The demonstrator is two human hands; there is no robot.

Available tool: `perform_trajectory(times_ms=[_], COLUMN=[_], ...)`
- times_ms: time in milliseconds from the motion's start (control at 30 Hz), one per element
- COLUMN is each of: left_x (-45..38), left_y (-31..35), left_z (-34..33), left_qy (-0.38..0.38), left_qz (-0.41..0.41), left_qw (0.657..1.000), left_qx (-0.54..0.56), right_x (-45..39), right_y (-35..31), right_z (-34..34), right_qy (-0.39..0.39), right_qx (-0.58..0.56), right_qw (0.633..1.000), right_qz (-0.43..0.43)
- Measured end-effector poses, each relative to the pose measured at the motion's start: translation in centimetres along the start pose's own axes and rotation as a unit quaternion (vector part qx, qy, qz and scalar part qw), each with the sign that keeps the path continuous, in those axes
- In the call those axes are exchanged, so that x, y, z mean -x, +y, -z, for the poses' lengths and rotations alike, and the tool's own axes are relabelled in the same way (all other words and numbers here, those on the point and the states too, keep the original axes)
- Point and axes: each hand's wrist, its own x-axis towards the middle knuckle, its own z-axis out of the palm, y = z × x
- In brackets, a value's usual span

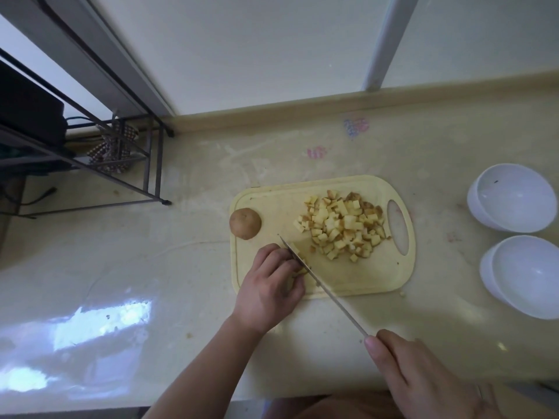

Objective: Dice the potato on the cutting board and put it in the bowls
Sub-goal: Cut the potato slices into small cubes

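Potato pieces (298,261) lie under the curled fingers of the left hand (269,285) at the lower left of a pale yellow cutting board (363,279), in the middle of the frame. The fingers are bent down, holding the pieces in place. A knife (323,287) slants across them, its tip pointing to the upper left, its blade touching the pieces. The right hand (423,379), at the lower right, grips the knife handle with fingers wrapped around it. A heap of diced potato (343,226), pale yellow cubes with some brown skin, sits on the right half of the board. A brown, unpeeled potato half (245,222) rests at the board's left edge. Two white bowls (511,198) (524,275) stand well apart from the board at the right edge. Everything rests on a glossy cream countertop (151,282) with smears and window glare. A dark metal rack (121,164) stands at upper left, against a white wall (242,49).
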Motion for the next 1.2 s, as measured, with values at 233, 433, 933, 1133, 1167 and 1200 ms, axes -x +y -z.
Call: perform_trajectory(times_ms=[233, 433, 933, 1133, 1167, 1200], left_x=[-0.3, 0.0, 0.7, 0.5, 0.5, 0.5], left_y=[-0.1, -0.2, -0.2, -0.3, -0.3, -0.3], left_z=[0.1, 0.1, 0.6, 0.5, 0.5, 0.4], left_qy=[0.003, 0.003, 0.029, 0.020, 0.019, 0.020], left_qz=[-0.006, -0.007, 0.010, 0.016, 0.016, 0.017], left_qw=[1.000, 1.000, 0.999, 0.999, 0.999, 0.999], left_qx=[0.011, 0.005, 0.023, 0.032, 0.032, 0.034], right_x=[-4.4, -3.8, -1.9, -1.9, -1.9, -2.1], right_y=[-1.1, 1.1, -0.4, 0.2, 0.2, 0.0], right_z=[-1.0, 0.5, -0.4, -0.9, -1.1, -1.3], right_qy=[0.052, 0.055, -0.008, 0.002, 0.004, 0.009], right_qx=[-0.081, -0.147, -0.126, -0.070, -0.060, -0.055], right_qw=[0.995, 0.988, 0.992, 0.998, 0.998, 0.998], right_qz=[0.029, 0.004, 0.002, 0.005, 0.010, 0.016])
